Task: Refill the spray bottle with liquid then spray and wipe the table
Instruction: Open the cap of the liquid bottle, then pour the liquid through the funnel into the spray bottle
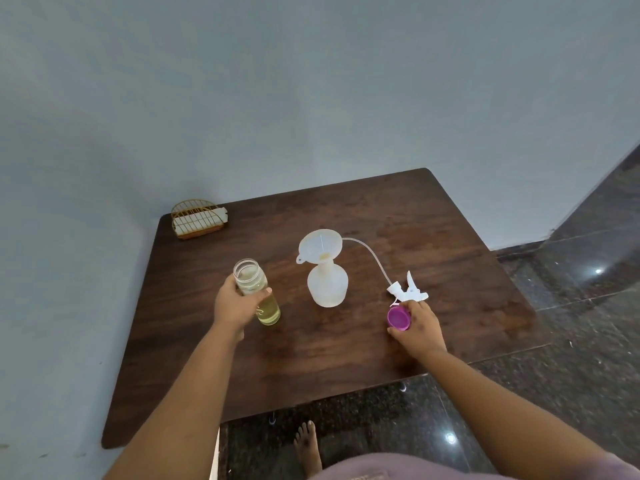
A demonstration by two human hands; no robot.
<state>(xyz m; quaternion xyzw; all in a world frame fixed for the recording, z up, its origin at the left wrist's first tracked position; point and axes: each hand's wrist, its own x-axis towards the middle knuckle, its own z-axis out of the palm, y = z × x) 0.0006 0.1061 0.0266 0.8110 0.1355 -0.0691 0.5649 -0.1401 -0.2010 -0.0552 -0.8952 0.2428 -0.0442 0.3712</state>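
1. Left hand [235,303] wraps clear jar [255,292] of yellowish liquid, lid off.
2. Right hand [420,323] pinches purple cap [398,318]; spray head [408,292] touching at its 12 o'clock.
3. Spray bottle [327,285] with funnel [320,245] stands between the hands, at 2 o'clock of the jar.
4. Table [311,368]: bare wood toward the near edge; napkin holder [198,219] at the far-left corner.

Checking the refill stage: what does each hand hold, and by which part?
Left hand grips the open jar of yellowish liquid around its middle. Right hand holds the purple lid by its rim.
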